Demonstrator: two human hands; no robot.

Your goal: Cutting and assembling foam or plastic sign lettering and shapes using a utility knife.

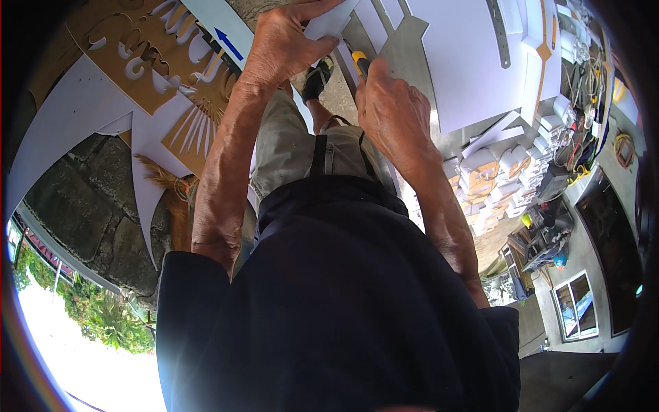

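In my right hand (392, 106) is a yellow and black utility knife (360, 62), its blade end pointing up and left toward a white piece of sheet (329, 22). My left hand (288, 42) pinches that white piece between thumb and fingers at the top edge of the view. The fingertips of this hand are partly cut off by the frame. Just right of the knife lies a flat grey panel (406, 58) with an angled outline. A large white sheet (467, 75) spreads beyond it.
Brown boards (113, 62) with white curled cut-outs lie at the left. A blue arrow marks a pale strip (195, 14). White and brown offcuts (491, 182) are heaped at the right. A tan dog (180, 209) is beside my left forearm. Stone paving (82, 192) shows below.
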